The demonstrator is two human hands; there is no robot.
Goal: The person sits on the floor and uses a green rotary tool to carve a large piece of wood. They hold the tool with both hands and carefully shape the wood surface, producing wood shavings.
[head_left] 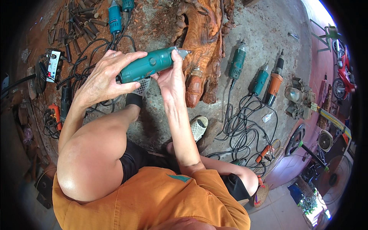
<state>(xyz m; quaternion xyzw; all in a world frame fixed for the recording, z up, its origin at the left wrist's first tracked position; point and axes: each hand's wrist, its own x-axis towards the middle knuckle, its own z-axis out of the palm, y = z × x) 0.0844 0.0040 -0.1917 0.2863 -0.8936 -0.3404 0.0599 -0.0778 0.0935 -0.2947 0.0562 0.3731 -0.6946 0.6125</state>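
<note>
My left hand (105, 74) is wrapped around the rear body of a teal electric die grinder (151, 64). My right hand (171, 76) grips the same grinder near its metal nose, thumb up against the collet. The tool's tip points right, close to a reddish carved wooden sculpture (203, 42) that stands on the dusty ground. My raised left knee (90, 161) sits below the hands, and my foot in a white perforated shoe (199, 126) rests near the base of the carving.
Three more grinders, two teal (237, 61) (261, 79) and one orange (274, 85), lie right of the carving with tangled black cords (245, 134). Another teal grinder (114, 17), chisels (82, 23) and a power strip (53, 65) lie at upper left. A fan (329, 176) stands at lower right.
</note>
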